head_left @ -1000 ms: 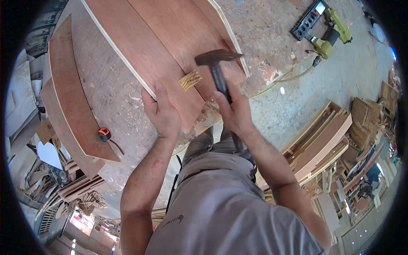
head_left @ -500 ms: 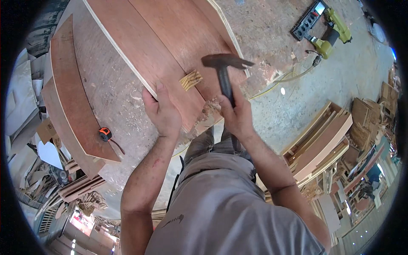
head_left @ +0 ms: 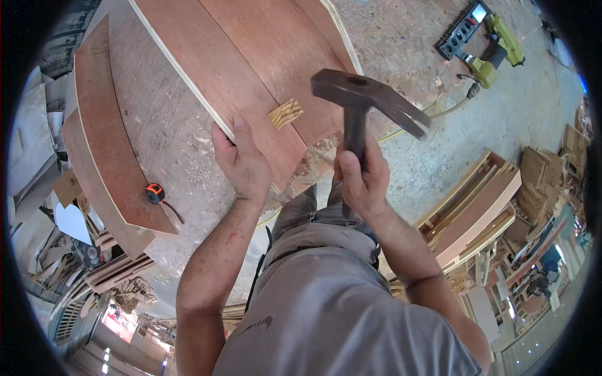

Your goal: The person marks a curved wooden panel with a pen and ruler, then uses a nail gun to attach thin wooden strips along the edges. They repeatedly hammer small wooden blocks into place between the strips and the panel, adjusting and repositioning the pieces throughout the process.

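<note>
In my right hand [head_left: 362, 174] is a claw hammer [head_left: 359, 94], gripped by its dark handle and raised, its head up and the claw pointing right. My left hand [head_left: 244, 160] grips the near left edge of a curved plywood piece [head_left: 219, 62], thumb on top and fingers curled under the rim. A seam runs along the plywood's reddish face. Across that seam lies a small striped block [head_left: 285, 114], close to the near end. The hammer head is to the right of the block, apart from it.
Left on the worktable [head_left: 169, 119] lies another curved plywood strip [head_left: 116, 138] with an orange and black tape measure [head_left: 154, 193]. A green power tool [head_left: 495, 53] and a black power strip [head_left: 461, 31] sit far right. Curved wooden frames [head_left: 473, 207] stand at right; scrap wood [head_left: 119, 269] lies lower left.
My right hand has lifted the hammer up toward me and to the right, so its head looks larger. My left hand keeps its hold; the plywood appears shifted slightly right.
</note>
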Demonstrator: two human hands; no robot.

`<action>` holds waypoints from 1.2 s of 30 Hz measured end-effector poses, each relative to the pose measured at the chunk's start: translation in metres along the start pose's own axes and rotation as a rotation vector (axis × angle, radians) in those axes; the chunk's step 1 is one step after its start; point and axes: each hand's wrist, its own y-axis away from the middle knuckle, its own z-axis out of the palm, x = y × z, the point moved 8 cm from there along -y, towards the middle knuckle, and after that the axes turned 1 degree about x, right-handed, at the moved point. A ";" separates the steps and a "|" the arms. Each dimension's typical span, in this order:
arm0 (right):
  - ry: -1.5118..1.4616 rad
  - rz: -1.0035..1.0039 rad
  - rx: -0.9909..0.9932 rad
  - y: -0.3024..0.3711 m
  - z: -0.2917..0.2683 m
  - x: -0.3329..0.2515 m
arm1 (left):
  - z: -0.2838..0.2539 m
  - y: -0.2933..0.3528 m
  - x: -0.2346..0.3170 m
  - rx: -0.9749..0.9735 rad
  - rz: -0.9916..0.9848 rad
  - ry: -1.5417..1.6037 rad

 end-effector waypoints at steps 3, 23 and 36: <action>0.408 -0.011 -0.169 -0.007 0.017 0.024 | -0.004 -0.001 -0.005 -0.002 -0.004 -0.021; 0.343 -0.021 -0.138 -0.012 0.025 0.024 | -0.010 0.002 -0.002 0.007 0.045 -0.072; 0.372 -0.147 -0.083 -0.017 0.024 0.045 | -0.005 -0.003 -0.003 -0.011 0.029 -0.062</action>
